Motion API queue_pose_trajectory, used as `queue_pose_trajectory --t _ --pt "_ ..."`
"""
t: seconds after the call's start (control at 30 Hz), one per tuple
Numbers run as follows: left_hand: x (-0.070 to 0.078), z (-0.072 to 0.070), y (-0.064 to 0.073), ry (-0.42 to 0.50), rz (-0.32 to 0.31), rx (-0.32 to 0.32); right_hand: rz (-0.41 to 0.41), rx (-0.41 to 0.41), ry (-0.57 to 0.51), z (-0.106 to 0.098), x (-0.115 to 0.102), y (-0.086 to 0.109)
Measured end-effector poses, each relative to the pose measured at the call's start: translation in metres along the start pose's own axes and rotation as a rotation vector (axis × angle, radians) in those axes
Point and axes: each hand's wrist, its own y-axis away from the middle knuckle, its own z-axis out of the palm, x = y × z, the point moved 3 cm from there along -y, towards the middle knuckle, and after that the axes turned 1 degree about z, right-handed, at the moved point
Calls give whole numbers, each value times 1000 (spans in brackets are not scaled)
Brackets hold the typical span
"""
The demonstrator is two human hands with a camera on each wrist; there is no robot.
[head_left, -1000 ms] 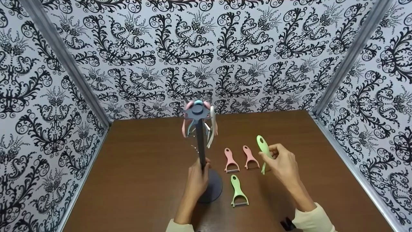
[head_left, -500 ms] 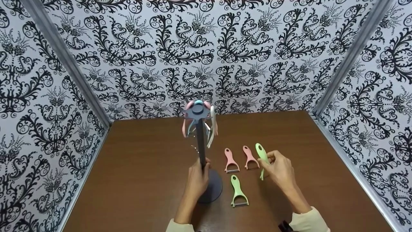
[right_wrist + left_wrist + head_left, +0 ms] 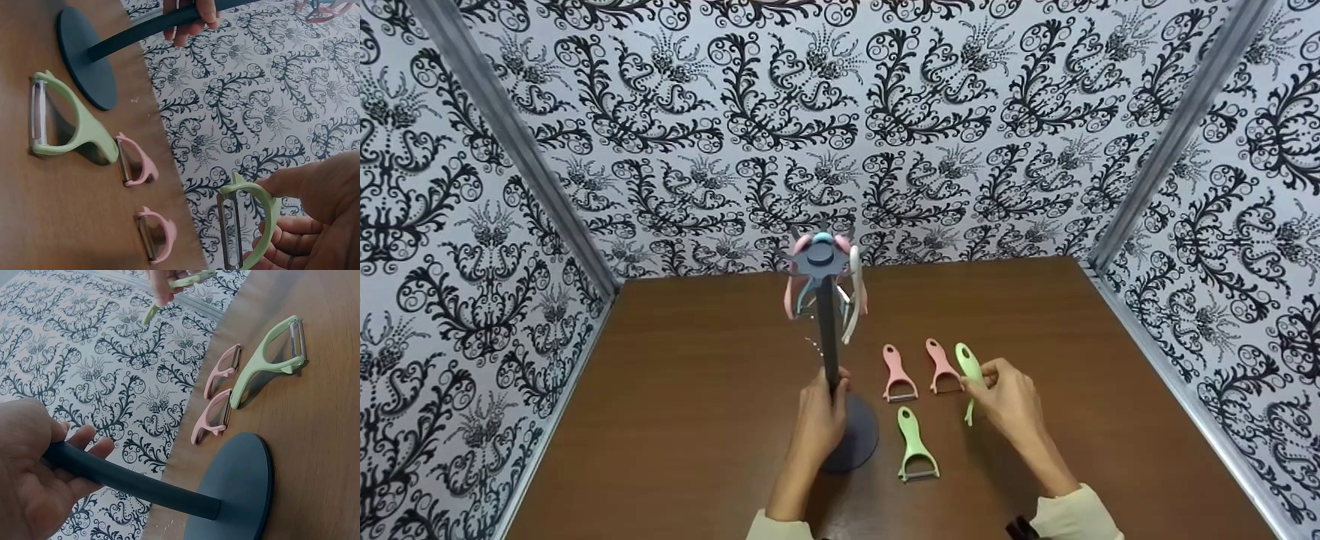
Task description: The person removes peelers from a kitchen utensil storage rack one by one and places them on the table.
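My left hand (image 3: pixel 821 416) grips the dark pole (image 3: pixel 828 330) of an upright stand, low down above its round base (image 3: pixel 861 442). In the left wrist view the fingers curl round that pole (image 3: pixel 129 482). Over the table to the right, my right hand (image 3: pixel 1014 396) pinches a green peeler (image 3: pixel 970 366) with its handle end pointing up and away. The right wrist view shows the peeler's blade (image 3: pixel 229 230) facing the table side. Between the hands lie a second green peeler (image 3: pixel 910 433) and two pink peelers, one nearer the stand (image 3: pixel 893 363) and another (image 3: pixel 937 355) beside it.
From the hooked top (image 3: pixel 819 260) of the stand hang several peelers, among them a white one (image 3: pixel 855 292), a pink one (image 3: pixel 790 298) and a blue one (image 3: pixel 823 238). Patterned walls (image 3: pixel 825 135) enclose the brown table (image 3: pixel 682 390) at the back and sides.
My right hand has come down and slightly nearer to me with the green peeler, moving a little left. The left hand, the stand and the peelers on the table have stayed put.
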Motion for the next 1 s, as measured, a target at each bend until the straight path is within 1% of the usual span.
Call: queue_pose_trajectory --t 0.13,0.33,0.47,0.73,0.87,1.0 --pt "0 0 0 2 -14 -3 11 -20 7 6 4 3" --pt "1 0 1 4 1 9 42 -67 14 14 11 7" --pt "0 0 2 4 10 16 55 -82 25 20 16 9" --pt "0 0 2 20 -2 9 66 -110 53 30 26 13" --pt "0 -1 1 22 12 3 83 -136 64 35 28 14" --pt "0 -1 1 19 42 15 102 -156 67 40 31 15"
